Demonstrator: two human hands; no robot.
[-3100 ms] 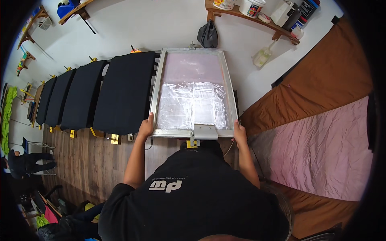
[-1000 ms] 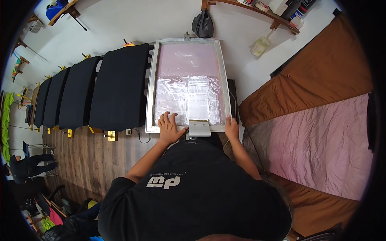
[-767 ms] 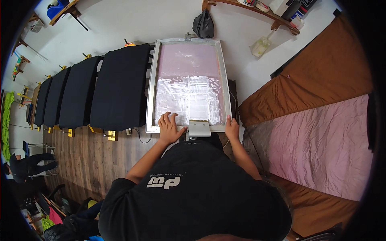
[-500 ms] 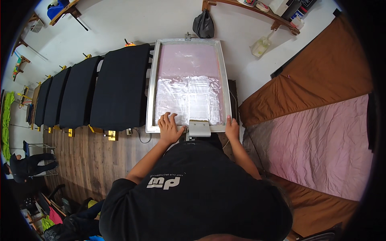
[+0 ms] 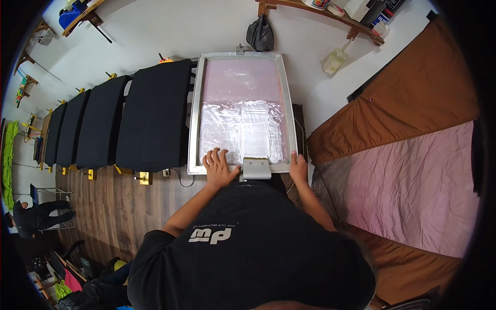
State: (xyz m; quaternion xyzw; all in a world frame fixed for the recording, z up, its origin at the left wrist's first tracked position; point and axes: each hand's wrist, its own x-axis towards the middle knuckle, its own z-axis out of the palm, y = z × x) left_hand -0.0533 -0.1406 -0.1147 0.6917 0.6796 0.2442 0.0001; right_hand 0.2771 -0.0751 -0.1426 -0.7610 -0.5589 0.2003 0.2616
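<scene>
A screen printing frame (image 5: 288, 111) with silvery metal sides lies in front of me. Its mesh (image 5: 241, 85) is pinkish at the far part, and shiny, clear-looking strips cover the nearer part. My left hand (image 5: 220, 168) rests on the near left side of the frame, fingers spread and bent over the edge onto the mesh. At the near right corner, my right hand (image 5: 298, 169) grips the frame with the thumb on top; its other fingers are mostly hidden. Between my hands, a grey metal plate (image 5: 257, 169) with a brownish far edge sits over the near side.
Several black-covered boards (image 5: 155, 113) stand in a row to the left. A dark bag (image 5: 260, 35) hangs on the wall beyond the frame, near a shelf (image 5: 351, 23). Brown and pink fabric (image 5: 398, 175) hangs at right. Another person (image 5: 39, 214) is far left.
The view has shifted slightly, so the frame and boards appear a little lower. Both hands keep the same places on the frame.
</scene>
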